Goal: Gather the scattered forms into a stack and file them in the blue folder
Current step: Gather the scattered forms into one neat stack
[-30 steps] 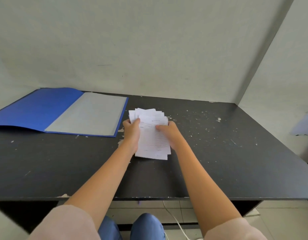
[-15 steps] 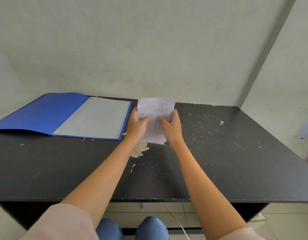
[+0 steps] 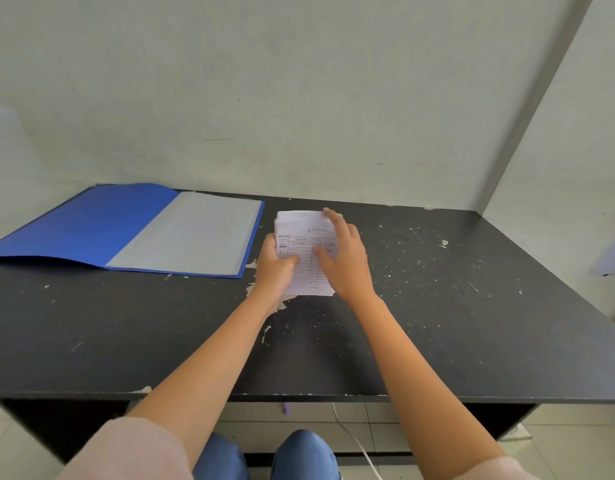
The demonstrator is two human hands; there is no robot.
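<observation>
The stack of forms [image 3: 304, 261] has tilted down just right of the blue folder [image 3: 126, 230], left grip [image 3: 274, 270] clamped on it, right grip [image 3: 345, 263] spread flat on top; square all edges before filing.

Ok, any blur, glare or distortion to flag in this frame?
Head view: soft, even light, no glare on the table; the top sheet of the stack of forms is sharp enough to read NOTA NO; wide-angle splays the table edges; the far right border looks smeared.
</observation>
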